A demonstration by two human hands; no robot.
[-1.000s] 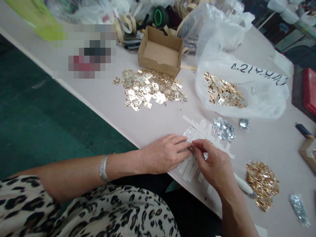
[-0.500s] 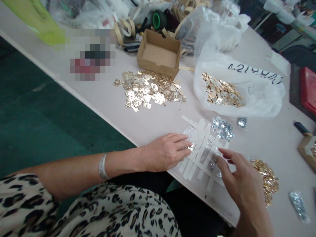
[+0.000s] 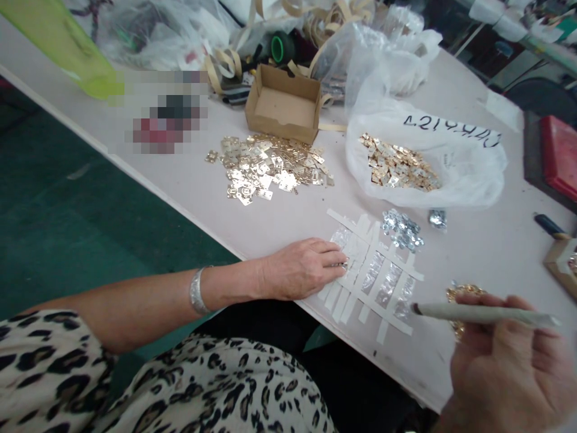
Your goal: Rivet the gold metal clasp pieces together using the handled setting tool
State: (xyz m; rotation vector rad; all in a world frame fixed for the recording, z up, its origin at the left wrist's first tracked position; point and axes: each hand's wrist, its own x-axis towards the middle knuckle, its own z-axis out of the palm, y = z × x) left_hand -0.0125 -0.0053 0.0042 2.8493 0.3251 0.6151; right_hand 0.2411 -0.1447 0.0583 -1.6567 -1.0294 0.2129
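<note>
My left hand (image 3: 303, 268) rests palm down on the table's near edge, fingertips pinched on a small shiny part at the left side of a lattice of white tape strips (image 3: 370, 270). My right hand (image 3: 509, 367) is raised at the lower right, fingers curled around a slim white-handled tool (image 3: 482, 313) whose dark tip points left toward the lattice. A gold pile of small parts (image 3: 460, 296) lies partly hidden behind that hand. Silver washers (image 3: 402, 230) sit just beyond the lattice.
A heap of gold hinges (image 3: 265, 165) lies mid-table before an open cardboard box (image 3: 283, 103). A white plastic bag (image 3: 455, 162) holds more gold hinges. Plastic bags and tape rolls clutter the far edge. A red box (image 3: 559, 156) sits at the right, and green floor lies left.
My right hand left the lattice, swung to the lower right and picked up the white-handled tool. My left hand stayed at the lattice's left side.
</note>
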